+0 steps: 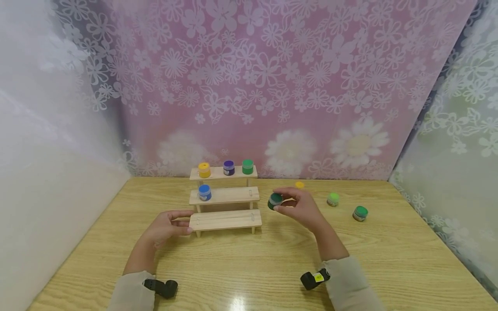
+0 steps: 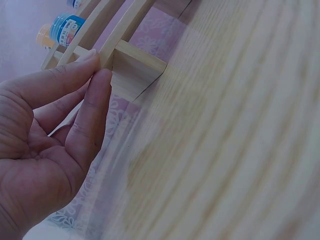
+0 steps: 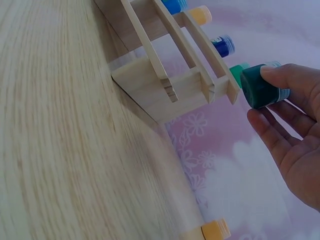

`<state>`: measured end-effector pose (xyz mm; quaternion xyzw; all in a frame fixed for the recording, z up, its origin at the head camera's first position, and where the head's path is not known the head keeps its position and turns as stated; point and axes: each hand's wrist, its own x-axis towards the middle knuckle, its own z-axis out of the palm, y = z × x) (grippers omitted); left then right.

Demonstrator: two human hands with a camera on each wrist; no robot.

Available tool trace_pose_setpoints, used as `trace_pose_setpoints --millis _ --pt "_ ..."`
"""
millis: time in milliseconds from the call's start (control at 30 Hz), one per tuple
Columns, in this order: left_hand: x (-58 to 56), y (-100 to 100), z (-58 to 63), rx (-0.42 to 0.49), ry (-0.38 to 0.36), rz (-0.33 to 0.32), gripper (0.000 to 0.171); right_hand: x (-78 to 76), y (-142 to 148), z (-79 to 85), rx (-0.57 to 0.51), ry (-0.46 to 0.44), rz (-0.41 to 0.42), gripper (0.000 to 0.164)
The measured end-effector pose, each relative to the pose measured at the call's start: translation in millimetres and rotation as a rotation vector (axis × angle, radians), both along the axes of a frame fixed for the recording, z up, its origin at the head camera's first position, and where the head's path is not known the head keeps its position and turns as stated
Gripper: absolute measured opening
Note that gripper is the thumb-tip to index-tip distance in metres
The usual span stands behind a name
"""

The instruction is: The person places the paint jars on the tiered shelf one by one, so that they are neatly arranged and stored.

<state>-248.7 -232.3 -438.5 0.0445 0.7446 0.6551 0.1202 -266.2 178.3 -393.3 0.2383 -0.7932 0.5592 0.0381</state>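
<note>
A three-tier wooden stand (image 1: pixel 225 220) sits on the table. My left hand (image 1: pixel 167 226) is at the left end of its lowest tier; in the left wrist view, the fingertips (image 2: pixel 95 67) pinch the tier's end. To the right of the stand, my right hand (image 1: pixel 301 209) grips a dark green paint jar (image 1: pixel 275 200) between thumb and fingers, held above the table. Along the top tier stand a yellow jar (image 1: pixel 204 170), a purple jar (image 1: pixel 228 168) and a green jar (image 1: pixel 247 166). A blue jar (image 1: pixel 205 192) is on the left of the middle tier.
On the table right of my right hand are a light green jar (image 1: pixel 333 199) and another green jar (image 1: pixel 360 213). Behind that hand, an orange-yellow jar (image 1: pixel 299 185) is partly hidden. A pink floral curtain (image 1: pixel 249 86) hangs along the table's back edge.
</note>
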Motion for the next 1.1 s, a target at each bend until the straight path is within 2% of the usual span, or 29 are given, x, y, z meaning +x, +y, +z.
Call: trace_pose_setpoints --millis 500,967,1100 --pt "1.2 1 0.8 -0.015 0.010 0.003 0.059 3.7 -17 -2.8 0.023 0.025 0.062 0.043" --pt "0.2 1 -0.7 -0.011 0.011 -0.004 0.061 2.8 -37 -5.4 0.063 -0.015 0.094 0.046" --pt "0.1 1 -0.1 -0.012 0.003 0.002 0.060 11.8 -45 7.1 0.055 -0.031 0.117 0.045"
